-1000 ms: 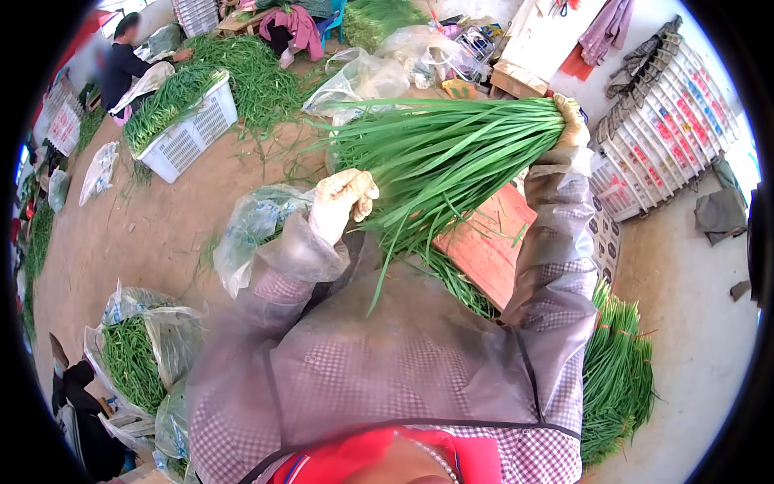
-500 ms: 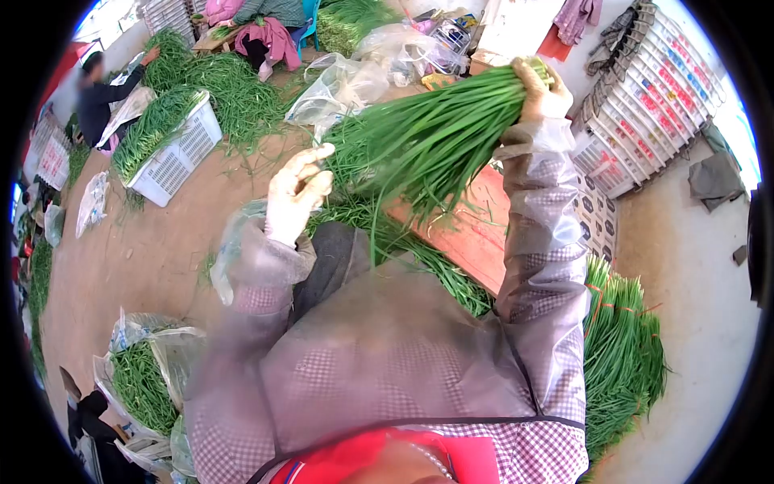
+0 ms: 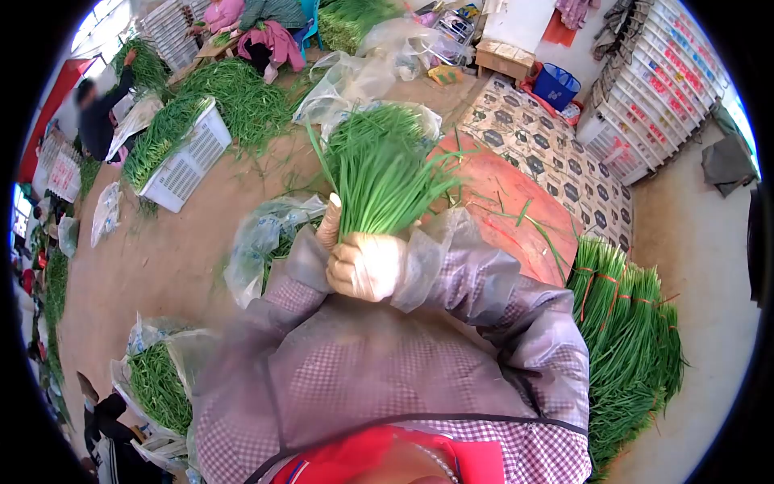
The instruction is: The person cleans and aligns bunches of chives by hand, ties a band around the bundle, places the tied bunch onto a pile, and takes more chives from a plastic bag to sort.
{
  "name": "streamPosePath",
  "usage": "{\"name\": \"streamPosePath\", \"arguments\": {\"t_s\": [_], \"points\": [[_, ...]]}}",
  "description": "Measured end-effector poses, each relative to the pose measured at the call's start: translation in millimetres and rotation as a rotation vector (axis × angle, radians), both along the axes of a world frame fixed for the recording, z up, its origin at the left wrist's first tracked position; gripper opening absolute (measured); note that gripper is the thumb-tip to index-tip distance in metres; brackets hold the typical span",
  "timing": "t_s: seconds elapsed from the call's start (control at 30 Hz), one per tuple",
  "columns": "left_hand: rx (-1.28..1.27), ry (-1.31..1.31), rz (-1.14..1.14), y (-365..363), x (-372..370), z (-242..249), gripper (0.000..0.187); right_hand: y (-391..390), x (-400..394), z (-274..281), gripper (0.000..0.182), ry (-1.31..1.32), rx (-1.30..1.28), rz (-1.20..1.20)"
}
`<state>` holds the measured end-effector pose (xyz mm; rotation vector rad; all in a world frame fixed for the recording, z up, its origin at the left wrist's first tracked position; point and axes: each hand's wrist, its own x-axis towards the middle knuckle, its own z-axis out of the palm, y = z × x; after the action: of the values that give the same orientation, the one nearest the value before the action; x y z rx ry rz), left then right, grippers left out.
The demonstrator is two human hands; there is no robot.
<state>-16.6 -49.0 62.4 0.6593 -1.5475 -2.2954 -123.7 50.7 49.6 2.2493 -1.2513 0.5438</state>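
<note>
A loose bunch of garlic chives [image 3: 383, 181] stands up in front of my chest, its long green leaves fanning away from me. My right hand [image 3: 375, 266], in a pale glove, is wrapped around the lower ends. Against the left side of the stems is my left hand [image 3: 329, 226], one finger or thumb pointing up along them; its other fingers are mostly hidden behind the right hand and the stems. Beyond the bunch lies a reddish board [image 3: 516, 214] with a few stray leaves on it. Tied bundles of chives [image 3: 625, 339] stand at my right side.
A white crate [image 3: 189, 157] heaped with chives stands at left, near a person in dark clothes [image 3: 101, 121]. Plastic bags [image 3: 165, 379] of greens lie at lower left. Stacked white crates [image 3: 653, 105] lean at right by a blue basket [image 3: 556, 86]. Another person [image 3: 278, 24] sits at the back.
My right hand has brought the chives from the upper right down to my chest, turning the leaf tips away from me. My left hand has come in against the stems.
</note>
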Motion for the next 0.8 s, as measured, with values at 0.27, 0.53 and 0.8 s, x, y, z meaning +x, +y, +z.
{"name": "streamPosePath", "arguments": {"t_s": [0.27, 0.53, 0.8], "points": [[0.651, 0.181, -0.305, -5.5, -8.8, -35.7, 0.053, 15.0, -2.5, 35.6, 0.028, -0.566, 0.452, 0.619], [0.505, 0.429, -0.538, 5.9, -18.6, -61.3, 0.056, 22.1, 5.4, 21.3, 0.016, -0.84, 0.645, 0.651], [0.546, 0.195, -0.593, 5.0, -2.0, -67.9, 0.057, 26.8, 18.9, 15.1, 0.02, -0.985, 0.658, 0.689]]}}
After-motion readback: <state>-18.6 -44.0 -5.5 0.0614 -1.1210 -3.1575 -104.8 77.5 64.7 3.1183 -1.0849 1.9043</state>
